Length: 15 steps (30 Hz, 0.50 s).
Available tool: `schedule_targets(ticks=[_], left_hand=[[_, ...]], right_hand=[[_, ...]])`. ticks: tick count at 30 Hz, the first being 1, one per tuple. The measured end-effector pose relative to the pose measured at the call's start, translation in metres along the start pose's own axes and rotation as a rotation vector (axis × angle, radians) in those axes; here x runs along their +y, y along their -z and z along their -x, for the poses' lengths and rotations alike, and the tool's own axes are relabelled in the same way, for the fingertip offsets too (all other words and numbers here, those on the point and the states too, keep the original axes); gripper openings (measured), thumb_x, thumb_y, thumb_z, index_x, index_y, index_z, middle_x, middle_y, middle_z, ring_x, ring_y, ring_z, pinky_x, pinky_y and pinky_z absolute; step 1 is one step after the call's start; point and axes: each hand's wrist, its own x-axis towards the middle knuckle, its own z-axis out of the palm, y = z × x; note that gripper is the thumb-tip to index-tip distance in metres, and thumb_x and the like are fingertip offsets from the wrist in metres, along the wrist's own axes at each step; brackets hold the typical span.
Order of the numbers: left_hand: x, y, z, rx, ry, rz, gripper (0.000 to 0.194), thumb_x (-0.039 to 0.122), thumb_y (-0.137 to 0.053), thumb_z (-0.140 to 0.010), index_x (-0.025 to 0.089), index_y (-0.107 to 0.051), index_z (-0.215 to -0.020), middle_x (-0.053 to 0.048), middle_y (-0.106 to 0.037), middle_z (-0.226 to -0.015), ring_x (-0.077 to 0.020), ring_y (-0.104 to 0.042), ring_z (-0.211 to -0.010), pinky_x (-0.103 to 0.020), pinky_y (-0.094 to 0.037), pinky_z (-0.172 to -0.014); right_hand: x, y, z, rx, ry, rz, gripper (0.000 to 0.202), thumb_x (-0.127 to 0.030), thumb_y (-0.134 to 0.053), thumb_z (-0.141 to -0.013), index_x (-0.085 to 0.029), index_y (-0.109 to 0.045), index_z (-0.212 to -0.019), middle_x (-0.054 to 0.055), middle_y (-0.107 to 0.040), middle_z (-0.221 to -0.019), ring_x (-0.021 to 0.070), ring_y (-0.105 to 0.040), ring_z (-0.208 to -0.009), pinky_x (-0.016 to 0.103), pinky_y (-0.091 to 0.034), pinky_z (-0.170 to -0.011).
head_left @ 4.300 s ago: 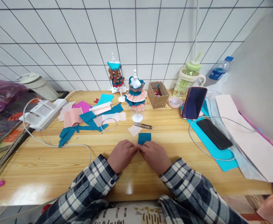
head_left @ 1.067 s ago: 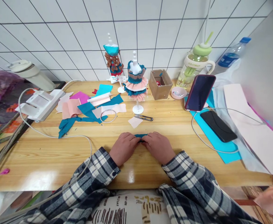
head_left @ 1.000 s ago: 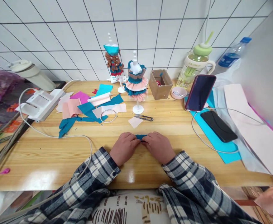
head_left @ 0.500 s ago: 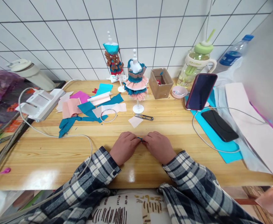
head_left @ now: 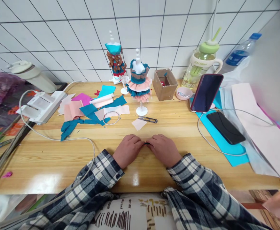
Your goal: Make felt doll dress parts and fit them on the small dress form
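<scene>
My left hand [head_left: 128,150] and my right hand [head_left: 165,150] meet fingertip to fingertip over the wooden table, both closed in a pinch. Between them is a small dark teal strip [head_left: 146,143], mostly hidden by the fingers. Just beyond my hands, black thread snips [head_left: 150,119] lie beside a small pale pink paper piece [head_left: 139,124]. Behind these stands a mini dress form [head_left: 139,86] in teal, brown and pink ruffles. Another form [head_left: 115,59], in turquoise, brown and red, is farther back.
Teal, pink and magenta paper scraps [head_left: 89,110] and a metal ring [head_left: 111,118] lie left of centre. A cardboard box [head_left: 165,88], pink dish [head_left: 184,93] and jug [head_left: 201,67] stand at the back; phones [head_left: 225,127] are right. A white cable [head_left: 93,153] crosses my left sleeve.
The strip between my fingertips looks smaller and darker than before. My hands have barely moved, and the view has shifted very slightly.
</scene>
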Motion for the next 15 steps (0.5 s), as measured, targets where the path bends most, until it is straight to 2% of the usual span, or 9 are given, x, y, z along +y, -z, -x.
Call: schedule_targets(ticks=[4, 8, 11, 15], left_hand=[[0.0039, 0.0031, -0.0008, 0.007, -0.006, 0.019, 0.021, 0.023, -0.046, -0.09, 0.018, -0.067, -0.089, -0.007, -0.063, -0.087, -0.0197, -0.054, -0.088, -0.037, -0.042, -0.082], [0.0067, 0.0074, -0.0009, 0.073, 0.01, 0.043, 0.018, 0.029, -0.051, -0.088, 0.022, -0.068, -0.089, -0.005, -0.064, -0.093, -0.0206, -0.053, -0.091, -0.04, -0.039, -0.085], [0.0065, 0.0075, -0.0011, 0.121, 0.02, 0.025, 0.018, 0.026, -0.052, -0.088, 0.023, -0.069, -0.082, -0.003, -0.067, -0.089, -0.0195, -0.053, -0.089, -0.042, -0.036, -0.089], [0.0047, 0.0053, -0.0011, 0.116, 0.015, 0.034, 0.019, 0.026, -0.051, -0.089, 0.022, -0.068, -0.081, -0.002, -0.067, -0.084, -0.019, -0.053, -0.09, -0.041, -0.035, -0.092]], right_hand=[[0.0008, -0.0002, -0.0013, 0.026, 0.029, 0.019, 0.02, -0.029, -0.047, -0.093, -0.022, -0.065, -0.086, 0.004, -0.06, -0.084, 0.0179, -0.051, -0.086, 0.028, -0.038, -0.076], [-0.0012, -0.0012, -0.0008, 0.038, 0.074, 0.05, 0.023, -0.025, -0.046, -0.093, -0.02, -0.066, -0.084, 0.006, -0.059, -0.087, 0.0181, -0.049, -0.086, 0.028, -0.038, -0.077], [-0.001, -0.0004, 0.0004, 0.029, 0.079, 0.062, 0.025, -0.023, -0.045, -0.093, -0.02, -0.067, -0.083, 0.007, -0.06, -0.086, 0.0186, -0.049, -0.086, 0.029, -0.039, -0.078], [0.0081, 0.0069, -0.0092, 0.025, 0.165, -0.067, 0.019, -0.028, -0.052, -0.09, -0.02, -0.069, -0.086, 0.005, -0.061, -0.087, 0.018, -0.05, -0.087, 0.03, -0.039, -0.081]])
